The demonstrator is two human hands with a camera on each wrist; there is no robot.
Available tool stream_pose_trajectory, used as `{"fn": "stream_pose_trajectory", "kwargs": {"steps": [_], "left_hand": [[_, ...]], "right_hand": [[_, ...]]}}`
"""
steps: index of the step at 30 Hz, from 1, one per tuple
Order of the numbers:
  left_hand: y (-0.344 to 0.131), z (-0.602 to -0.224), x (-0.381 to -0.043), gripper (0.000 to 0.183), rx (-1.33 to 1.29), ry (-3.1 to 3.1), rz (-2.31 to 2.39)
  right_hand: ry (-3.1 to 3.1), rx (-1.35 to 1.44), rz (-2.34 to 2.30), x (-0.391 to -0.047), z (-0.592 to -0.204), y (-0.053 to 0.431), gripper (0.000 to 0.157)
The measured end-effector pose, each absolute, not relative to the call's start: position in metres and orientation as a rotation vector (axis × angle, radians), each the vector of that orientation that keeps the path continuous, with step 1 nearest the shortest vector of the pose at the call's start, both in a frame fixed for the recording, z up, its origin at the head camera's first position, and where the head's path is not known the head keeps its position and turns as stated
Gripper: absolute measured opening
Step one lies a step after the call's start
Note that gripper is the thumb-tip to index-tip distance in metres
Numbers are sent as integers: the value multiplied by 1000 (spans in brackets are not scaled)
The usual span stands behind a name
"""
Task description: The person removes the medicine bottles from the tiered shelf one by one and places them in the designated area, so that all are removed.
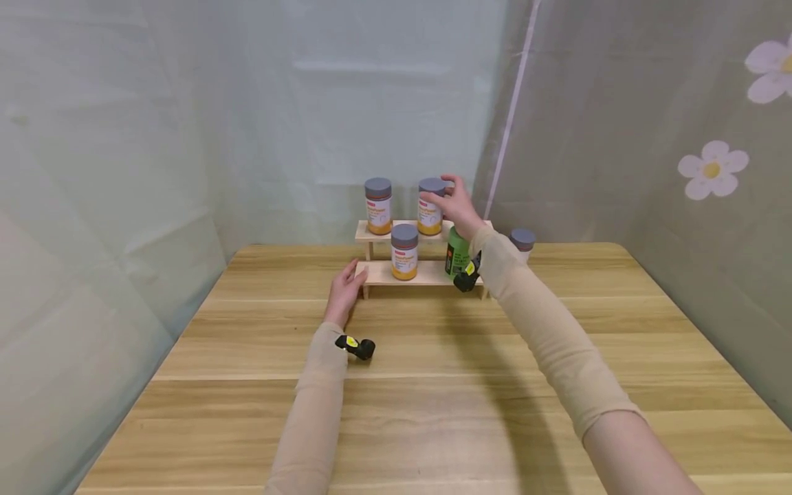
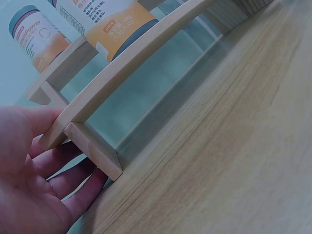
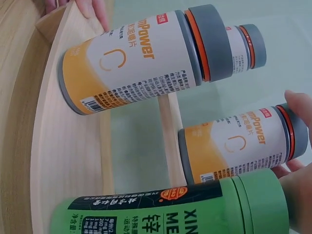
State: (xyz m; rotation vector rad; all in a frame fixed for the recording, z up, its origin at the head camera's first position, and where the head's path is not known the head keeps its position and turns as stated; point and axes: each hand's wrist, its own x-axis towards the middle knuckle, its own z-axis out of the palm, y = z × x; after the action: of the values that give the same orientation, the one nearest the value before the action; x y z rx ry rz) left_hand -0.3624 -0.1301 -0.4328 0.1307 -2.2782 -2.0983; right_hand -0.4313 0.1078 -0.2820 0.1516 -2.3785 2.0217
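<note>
A two-step wooden display rack (image 1: 377,273) stands toward the table's back. My left hand (image 1: 343,292) grips the lower step's left end, thumb above and fingers beneath, as the left wrist view shows. On the upper step, my right hand (image 1: 459,207) holds a grey-capped white-and-orange supplement jar (image 1: 430,218) by its cap, thumb and fingers on opposite sides. A matching jar (image 1: 379,206) stands at the upper left, another (image 1: 405,256) on the lower step. Below my right hand, a green bottle (image 3: 170,209) stands on the lower step, partly hidden by the wrist in the head view.
Behind my right forearm, a further grey-capped jar (image 1: 522,240) shows beside the rack's right end, partly covered. The wood-grain table (image 1: 396,412) reaches toward me. Pale curtains (image 1: 371,82) hang behind and at both sides.
</note>
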Motion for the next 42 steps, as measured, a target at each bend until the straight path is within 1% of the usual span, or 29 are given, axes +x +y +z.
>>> {"fn": "stream_pose_trajectory", "kwargs": {"steps": [5, 8, 14, 26, 42], "left_hand": [[-129, -433, -362, 58, 136, -2280, -2097], [-128, -433, -362, 58, 117, -2276, -2098], [-128, -433, -363, 58, 111, -2271, -2095], [-124, -434, -363, 58, 124, -2275, -2107], [-122, -430, -364, 60, 168, -2260, -2130]], "right_hand": [[-2391, 152, 1992, -429, -279, 106, 67], [-2392, 147, 1988, -429, -278, 107, 66], [-2401, 140, 2005, -430, -277, 108, 65], [-2470, 71, 1885, -428, -276, 105, 69], [-2445, 123, 1886, -427, -277, 107, 67]]}}
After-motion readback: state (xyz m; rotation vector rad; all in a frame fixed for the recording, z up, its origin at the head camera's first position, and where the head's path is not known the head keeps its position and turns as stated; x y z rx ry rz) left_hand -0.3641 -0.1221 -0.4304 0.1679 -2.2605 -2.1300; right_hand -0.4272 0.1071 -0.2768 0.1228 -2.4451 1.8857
